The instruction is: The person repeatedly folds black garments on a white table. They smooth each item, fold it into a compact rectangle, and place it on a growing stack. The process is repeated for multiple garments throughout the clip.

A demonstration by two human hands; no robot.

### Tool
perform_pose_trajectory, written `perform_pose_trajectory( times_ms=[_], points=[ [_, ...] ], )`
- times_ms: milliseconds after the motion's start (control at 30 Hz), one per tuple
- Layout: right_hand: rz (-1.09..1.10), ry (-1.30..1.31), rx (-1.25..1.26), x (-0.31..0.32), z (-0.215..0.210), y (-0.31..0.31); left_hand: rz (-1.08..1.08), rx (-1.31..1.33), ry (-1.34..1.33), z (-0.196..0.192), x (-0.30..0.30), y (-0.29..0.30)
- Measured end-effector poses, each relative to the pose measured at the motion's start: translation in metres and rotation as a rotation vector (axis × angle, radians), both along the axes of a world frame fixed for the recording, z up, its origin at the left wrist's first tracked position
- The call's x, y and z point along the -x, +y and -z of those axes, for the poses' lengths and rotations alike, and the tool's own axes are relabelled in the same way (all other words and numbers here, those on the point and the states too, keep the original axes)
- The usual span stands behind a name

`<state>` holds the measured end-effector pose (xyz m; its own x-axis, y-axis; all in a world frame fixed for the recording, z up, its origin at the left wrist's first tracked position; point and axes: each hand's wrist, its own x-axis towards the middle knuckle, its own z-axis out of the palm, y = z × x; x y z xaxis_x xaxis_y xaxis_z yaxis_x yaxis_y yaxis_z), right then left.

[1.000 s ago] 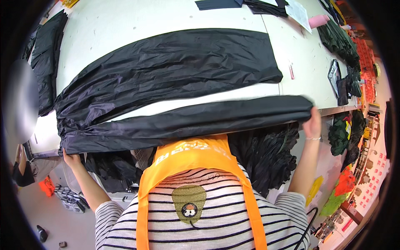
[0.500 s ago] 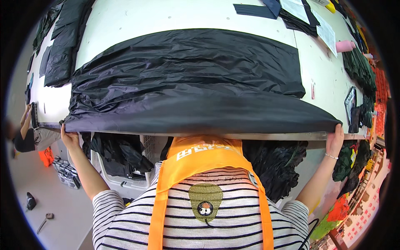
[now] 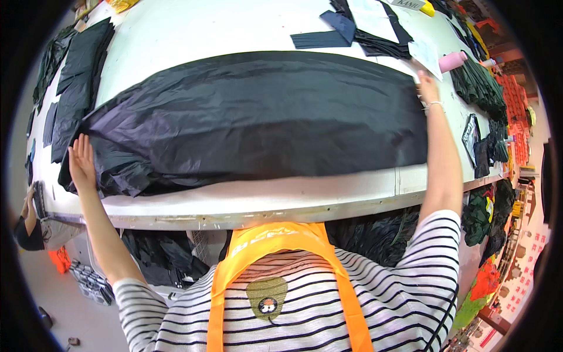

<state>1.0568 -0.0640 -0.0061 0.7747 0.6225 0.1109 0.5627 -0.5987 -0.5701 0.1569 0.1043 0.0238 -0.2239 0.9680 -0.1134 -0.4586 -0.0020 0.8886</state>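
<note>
Flat, spread fingers of left hand (image 3: 82, 162) and right hand (image 3: 427, 88) on crinkled black fabric (image 3: 258, 120).

The black fabric sheet (image 3: 258, 117) now lies wholly on the white table (image 3: 264, 199), no longer draped over its near edge. Left hand (image 3: 82, 164) presses flat on its left end; right hand (image 3: 427, 88) reaches to its far right corner.
</note>
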Motion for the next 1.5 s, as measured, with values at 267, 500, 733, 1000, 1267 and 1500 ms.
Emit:
perform_pose_trajectory(
  times_ms=[267, 500, 733, 1000, 1267, 1500],
  points=[
    [-0.229, 0.306, 0.131, 0.056, 0.157, -0.029, 0.247, -0.269, 1.849, 0.108, -0.024, -0.123],
    [-0.015, 0.695, 0.130, 0.075, 0.116, -0.052, 0.140, -0.096, 1.859, 0.147, 0.003, -0.107],
    [-0.246, 1.075, -0.077, 0.049, 0.059, -0.028, 0.188, 0.132, 1.991, 0.158, 0.017, -0.081],
    [-0.040, 0.818, -0.065, 0.052, 0.008, -0.104, -0.239, -0.025, 2.041, 0.117, 0.017, -0.138],
    [0.217, 0.941, 0.015, 0.106, 0.099, -0.151, -0.069, 0.443, 1.810, 0.120, 0.025, -0.161],
    [-0.108, 0.521, -0.068, 0.073, 0.086, -0.125, -0.117, 0.064, 1.900, 0.062, 0.026, -0.078]
  ],
)
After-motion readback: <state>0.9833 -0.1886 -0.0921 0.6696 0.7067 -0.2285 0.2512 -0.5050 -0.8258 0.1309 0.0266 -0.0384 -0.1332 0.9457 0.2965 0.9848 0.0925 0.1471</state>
